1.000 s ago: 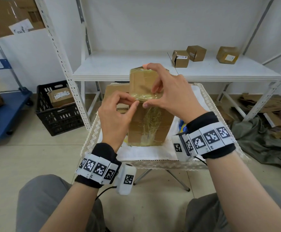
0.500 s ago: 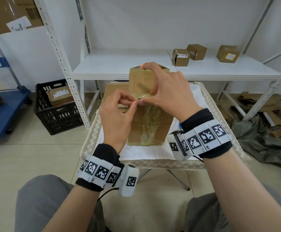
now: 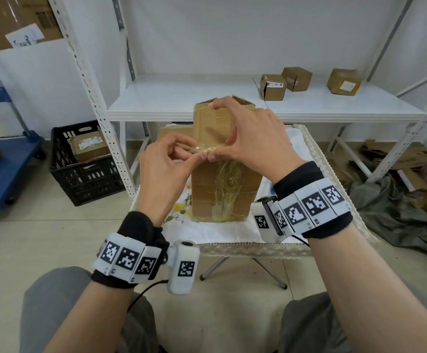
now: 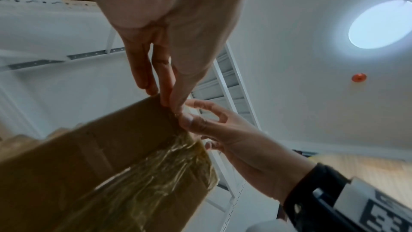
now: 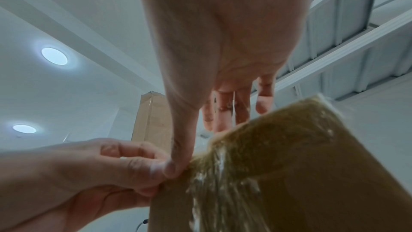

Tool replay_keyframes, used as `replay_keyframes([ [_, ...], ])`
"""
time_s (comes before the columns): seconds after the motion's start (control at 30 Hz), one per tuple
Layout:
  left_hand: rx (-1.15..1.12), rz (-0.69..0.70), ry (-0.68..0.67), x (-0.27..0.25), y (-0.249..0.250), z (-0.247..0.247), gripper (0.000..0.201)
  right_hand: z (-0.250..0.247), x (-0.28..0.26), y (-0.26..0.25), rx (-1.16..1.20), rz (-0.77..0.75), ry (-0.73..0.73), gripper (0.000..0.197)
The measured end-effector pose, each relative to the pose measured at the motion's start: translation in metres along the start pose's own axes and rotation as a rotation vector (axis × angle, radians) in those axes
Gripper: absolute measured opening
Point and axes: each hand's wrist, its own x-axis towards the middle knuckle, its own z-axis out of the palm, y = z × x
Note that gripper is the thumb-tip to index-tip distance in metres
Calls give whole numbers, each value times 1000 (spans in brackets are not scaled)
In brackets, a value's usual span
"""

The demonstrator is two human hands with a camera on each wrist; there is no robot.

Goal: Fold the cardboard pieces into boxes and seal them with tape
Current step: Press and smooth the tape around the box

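A tall cardboard box [image 3: 222,189] stands upright on a small table covered by a white cloth [image 3: 207,233]. Crinkled yellowish clear tape [image 3: 226,184] runs down its near face and over the top. My left hand [image 3: 195,151] pinches a bunched bit of tape at the box's near top edge. My right hand [image 3: 220,146] grips the box top, fingers over the top face and thumb on the tape at that edge. In the left wrist view the left fingertips [image 4: 169,101] meet the right thumb [image 4: 189,119]. The right wrist view shows the same pinch [image 5: 176,167] beside the tape [image 5: 223,183].
A flat cardboard piece [image 3: 174,133] lies behind the box. Three small boxes [image 3: 273,86] sit on the white shelf [image 3: 181,98] behind the table. A black crate [image 3: 85,174] and a blue cart [image 3: 6,174] stand at left. Cardboard scraps [image 3: 398,154] and grey cloth lie on the floor at right.
Both hands stay at the box's near top edge. The left fingers have closed in on the tape next to the right thumb, and the tape there looks more bunched.
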Motion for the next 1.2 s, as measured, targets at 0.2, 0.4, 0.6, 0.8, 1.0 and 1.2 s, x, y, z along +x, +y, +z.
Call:
replay_keyframes([
  [0.2,144,106,-92,6,1,-12,21,-1,1,-3,-16,-9,-15,83],
  [0.4,207,252,-169,17,-8,-23,21,1,0,-4,-2,-23,-5,84],
  [0.6,74,318,-122,21,-29,-12,20,4,2,-2,20,-23,0,80],
  [0.8,-119,238,-215,18,-34,-9,18,0,-2,5,119,-31,-1,73],
  [1.0,-105,173,-282,20,-23,-14,26,-9,-16,30,564,-28,6,71],
  [1.2,-136,66,-315,21,-17,-15,21,-1,-41,65,871,7,175,59],
])
